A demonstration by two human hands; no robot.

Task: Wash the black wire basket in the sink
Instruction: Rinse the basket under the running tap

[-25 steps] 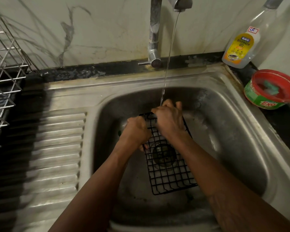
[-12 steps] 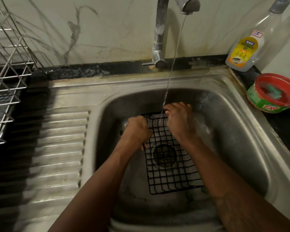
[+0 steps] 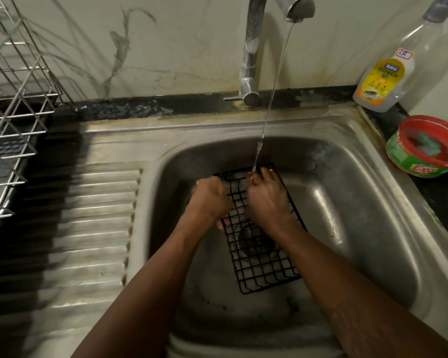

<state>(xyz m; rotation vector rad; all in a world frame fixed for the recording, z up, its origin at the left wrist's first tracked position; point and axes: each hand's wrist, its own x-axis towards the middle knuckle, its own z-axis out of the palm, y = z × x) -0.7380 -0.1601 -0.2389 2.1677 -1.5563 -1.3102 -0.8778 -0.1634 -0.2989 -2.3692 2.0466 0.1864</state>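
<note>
Clutching black wire basket (image 3: 264, 270) edge — left grip (image 3: 210, 200) | right grip (image 3: 267, 200) curled on far rim, shifted left

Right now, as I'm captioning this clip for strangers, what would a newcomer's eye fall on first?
At the centre, the left hand and right hand hold a black wire basket inside the steel sink. A thin water stream falls from the tap onto the right hand's fingers. On the right counter stand a dishwash gel bottle and a red Exo tub.

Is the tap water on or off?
On. A thin stream falls from the tap spout onto the right hand gripping the black wire basket.
</note>
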